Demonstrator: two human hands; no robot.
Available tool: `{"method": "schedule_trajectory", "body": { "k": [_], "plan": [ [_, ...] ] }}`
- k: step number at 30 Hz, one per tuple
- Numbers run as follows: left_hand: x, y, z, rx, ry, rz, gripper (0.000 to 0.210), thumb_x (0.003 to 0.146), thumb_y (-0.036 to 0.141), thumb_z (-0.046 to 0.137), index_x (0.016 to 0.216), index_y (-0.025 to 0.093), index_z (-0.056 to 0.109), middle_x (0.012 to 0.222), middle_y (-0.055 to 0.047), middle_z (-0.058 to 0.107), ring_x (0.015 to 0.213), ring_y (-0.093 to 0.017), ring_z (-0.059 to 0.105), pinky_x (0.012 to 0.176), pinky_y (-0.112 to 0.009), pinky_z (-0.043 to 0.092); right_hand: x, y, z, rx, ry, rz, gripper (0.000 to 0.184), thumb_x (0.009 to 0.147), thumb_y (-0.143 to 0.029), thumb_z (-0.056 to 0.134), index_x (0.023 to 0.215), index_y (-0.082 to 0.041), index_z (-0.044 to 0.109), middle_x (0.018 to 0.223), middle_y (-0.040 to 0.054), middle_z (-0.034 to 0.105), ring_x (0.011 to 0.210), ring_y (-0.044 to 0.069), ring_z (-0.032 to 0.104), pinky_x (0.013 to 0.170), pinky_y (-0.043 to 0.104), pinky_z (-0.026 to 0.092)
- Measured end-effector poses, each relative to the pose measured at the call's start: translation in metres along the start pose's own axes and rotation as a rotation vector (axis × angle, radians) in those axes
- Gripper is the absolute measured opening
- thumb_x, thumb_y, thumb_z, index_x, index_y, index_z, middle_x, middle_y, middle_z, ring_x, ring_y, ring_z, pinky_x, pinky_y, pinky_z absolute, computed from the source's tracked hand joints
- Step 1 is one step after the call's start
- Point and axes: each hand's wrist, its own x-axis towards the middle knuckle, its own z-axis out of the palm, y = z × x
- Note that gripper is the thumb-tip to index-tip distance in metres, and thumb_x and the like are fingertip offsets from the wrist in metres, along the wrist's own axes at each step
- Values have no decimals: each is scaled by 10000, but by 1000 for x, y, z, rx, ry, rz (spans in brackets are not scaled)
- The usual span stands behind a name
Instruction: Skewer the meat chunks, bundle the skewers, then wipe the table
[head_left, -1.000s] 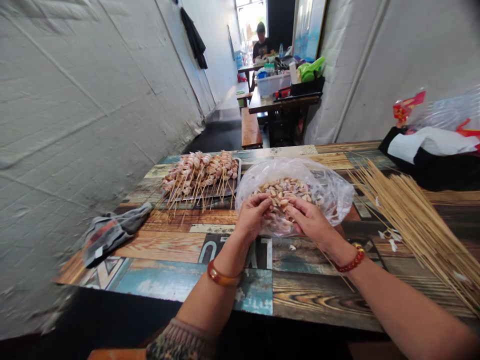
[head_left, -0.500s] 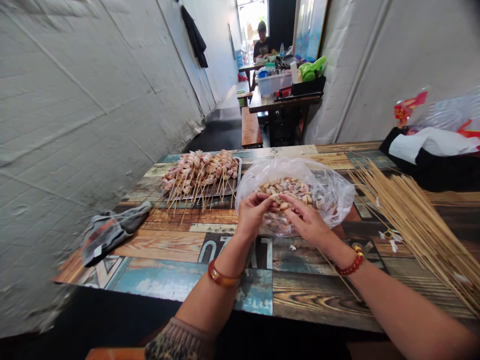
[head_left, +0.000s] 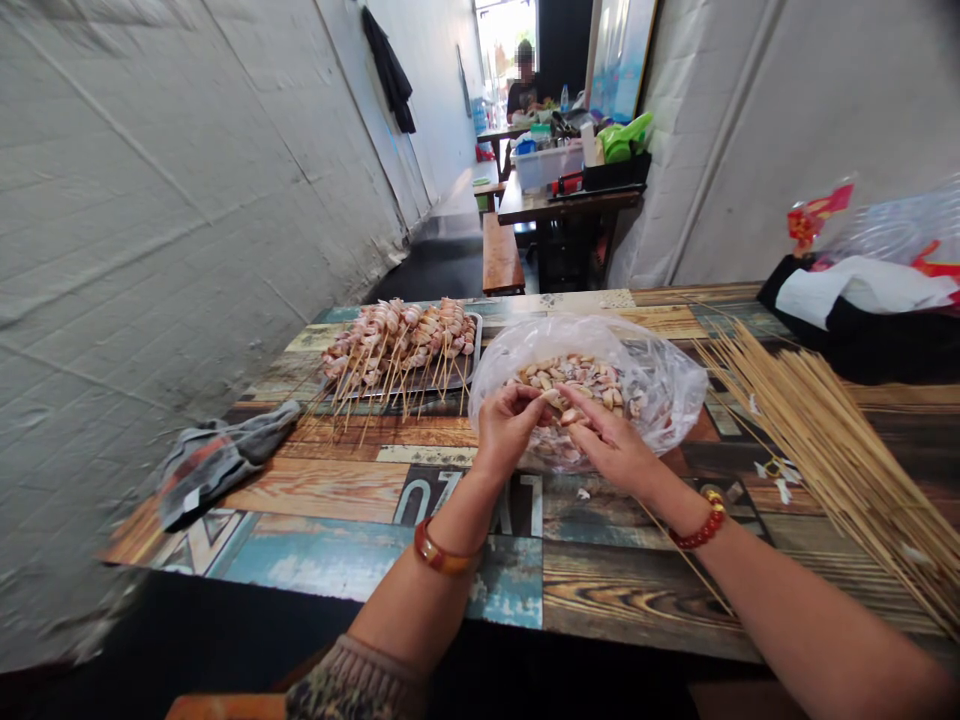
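Observation:
Both my hands meet over an open clear plastic bag [head_left: 671, 385] filled with pale, pinkish pieces that look like garlic cloves [head_left: 559, 372]. Pinched in the fingers of my left hand [head_left: 506, 425] is one garlic clove [head_left: 553, 398]. My right hand [head_left: 619, 450] is closed around a thin bamboo skewer [head_left: 694, 568], whose lower end sticks out below the palm toward the table edge. Another clove lies at the right fingertips; whether it is on the skewer tip I cannot tell. Left of the bag, a metal tray [head_left: 477, 345] bears a heap of loaded skewers [head_left: 405, 340].
Loose bamboo skewers [head_left: 840, 440] are spread at the right, beside small white scraps [head_left: 784, 480]. A grey cloth [head_left: 225, 465] lies at the table's left end. Black and white bags [head_left: 847, 310] sit at the back right. Farther off, a person [head_left: 523, 95] sits at another table.
The view has shifted very slightly. Both hands stay over the bag, with only small finger movements around the clove.

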Motion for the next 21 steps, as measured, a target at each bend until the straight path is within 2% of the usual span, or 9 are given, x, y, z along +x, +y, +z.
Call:
{"method": "schedule_trajectory", "body": {
  "k": [4, 9, 13, 21],
  "plan": [
    [2, -6, -2, 44, 3, 22, 312, 669, 419, 813, 750, 146, 684, 560, -13, 693, 507, -130, 649, 533, -225, 536, 0, 0, 0, -6, -1, -10, 576, 883, -267, 429, 1450, -178, 463, 657, -23, 524, 510, 113, 417, 496, 244, 358],
    [2, -8, -3, 87, 1, 61, 305, 700, 429, 786, 758, 147, 685, 567, -13, 693, 511, -130, 653, 532, -225, 534, 0, 2, -1, -6, -21, -11, 597, 880, -260, 424, 1471, -175, 438, 600, -39, 480, 483, 117, 406, 471, 241, 348],
    [1, -8, -3, 130, -5, 110, 298, 725, 436, 766, 764, 152, 686, 581, -14, 695, 516, -134, 653, 532, -232, 536, 1, 5, 0, -22, -15, -16, 600, 879, -260, 424, 1474, -187, 436, 592, -36, 501, 470, 125, 421, 463, 244, 357],
    [1, -11, -6, 233, -23, 238, 249, 783, 418, 717, 767, 173, 680, 611, -10, 691, 546, -135, 660, 550, -232, 529, 1, 3, -2, -75, -25, -17, 586, 891, -276, 399, 1464, -160, 441, 688, -1, 596, 557, 150, 508, 566, 275, 443]
  ]
}}
